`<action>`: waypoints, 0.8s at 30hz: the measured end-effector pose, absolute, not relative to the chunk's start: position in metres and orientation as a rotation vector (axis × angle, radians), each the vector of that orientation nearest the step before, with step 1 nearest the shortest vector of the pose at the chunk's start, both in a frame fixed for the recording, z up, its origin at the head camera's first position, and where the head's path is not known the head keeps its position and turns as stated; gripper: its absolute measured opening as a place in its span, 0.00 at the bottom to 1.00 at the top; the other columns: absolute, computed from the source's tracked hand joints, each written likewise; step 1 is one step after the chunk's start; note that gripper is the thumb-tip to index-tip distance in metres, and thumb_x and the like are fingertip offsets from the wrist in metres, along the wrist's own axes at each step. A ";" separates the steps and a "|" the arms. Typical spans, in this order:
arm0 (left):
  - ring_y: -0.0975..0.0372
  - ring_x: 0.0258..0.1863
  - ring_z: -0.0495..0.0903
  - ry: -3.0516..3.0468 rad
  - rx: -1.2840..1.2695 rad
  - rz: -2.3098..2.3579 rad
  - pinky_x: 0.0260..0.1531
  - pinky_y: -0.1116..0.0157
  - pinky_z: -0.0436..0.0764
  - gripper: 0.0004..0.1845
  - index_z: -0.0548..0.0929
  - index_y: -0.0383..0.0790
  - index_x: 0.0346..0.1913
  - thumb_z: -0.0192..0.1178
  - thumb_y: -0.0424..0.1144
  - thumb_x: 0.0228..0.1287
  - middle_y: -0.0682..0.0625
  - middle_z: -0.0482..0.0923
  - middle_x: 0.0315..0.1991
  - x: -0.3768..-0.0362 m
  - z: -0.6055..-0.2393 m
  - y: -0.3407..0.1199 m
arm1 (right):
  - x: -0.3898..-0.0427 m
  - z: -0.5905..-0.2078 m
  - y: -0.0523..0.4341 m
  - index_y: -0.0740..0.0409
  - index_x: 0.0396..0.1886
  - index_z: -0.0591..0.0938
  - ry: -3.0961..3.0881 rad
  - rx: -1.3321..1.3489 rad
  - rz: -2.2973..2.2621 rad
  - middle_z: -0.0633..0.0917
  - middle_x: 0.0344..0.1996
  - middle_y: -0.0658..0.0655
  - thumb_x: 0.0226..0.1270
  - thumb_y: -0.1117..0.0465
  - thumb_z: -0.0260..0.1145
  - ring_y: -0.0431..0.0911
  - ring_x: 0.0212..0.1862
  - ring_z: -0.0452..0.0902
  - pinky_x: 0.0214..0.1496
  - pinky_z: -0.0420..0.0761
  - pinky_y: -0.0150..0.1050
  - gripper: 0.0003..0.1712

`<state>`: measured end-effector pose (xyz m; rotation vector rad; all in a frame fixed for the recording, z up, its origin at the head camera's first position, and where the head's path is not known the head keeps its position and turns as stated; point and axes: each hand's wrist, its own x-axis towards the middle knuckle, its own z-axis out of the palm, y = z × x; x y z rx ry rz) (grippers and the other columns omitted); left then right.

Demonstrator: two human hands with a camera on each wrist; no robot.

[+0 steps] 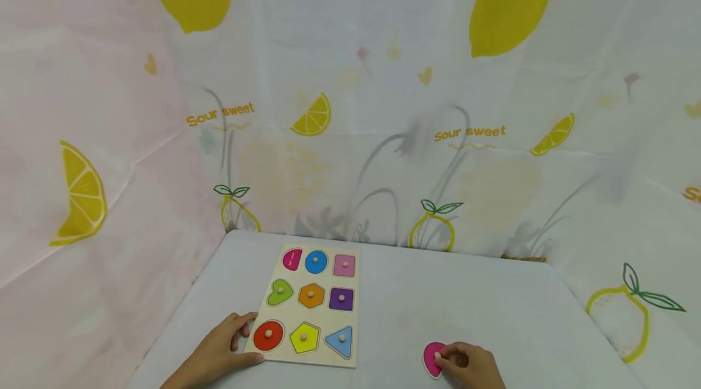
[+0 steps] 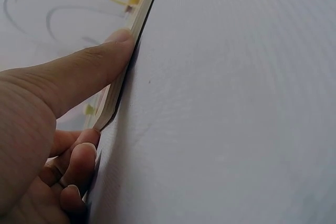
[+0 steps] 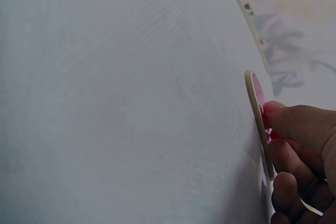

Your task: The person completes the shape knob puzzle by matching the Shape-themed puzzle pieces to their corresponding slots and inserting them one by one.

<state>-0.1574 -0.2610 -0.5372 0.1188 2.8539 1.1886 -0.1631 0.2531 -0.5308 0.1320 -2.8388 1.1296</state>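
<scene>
A wooden shape puzzle board (image 1: 323,313) lies on the table, with knobbed pieces in its recesses. My left hand (image 1: 221,349) holds its near left corner, the thumb along the front edge and the curled fingers at the left side; the left wrist view shows the thumb (image 2: 100,64) on that edge. Right of the board, my right hand (image 1: 473,366) pinches the knob of a magenta half-circle puzzle piece (image 1: 432,359). In the right wrist view this piece (image 3: 255,108) stands edge-on beside the fingertips. The board's far left half-circle recess (image 1: 292,260) shows magenta with small lettering and no knob.
The white table (image 1: 465,297) reaches back to a lemon-print cloth (image 1: 350,133), which hangs behind and on both sides. The board sits left of the table's middle, and a stretch of table lies between it and the right hand.
</scene>
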 end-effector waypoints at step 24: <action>0.67 0.29 0.66 2.867 0.157 1.173 0.27 0.68 0.68 0.49 0.76 0.30 0.67 0.83 0.54 0.44 0.53 0.67 0.37 -0.157 -0.539 -0.262 | -0.165 -0.526 0.242 0.58 0.31 0.88 -2.773 0.098 1.123 0.75 0.20 0.45 0.58 0.61 0.80 0.34 0.23 0.66 0.28 0.72 0.31 0.08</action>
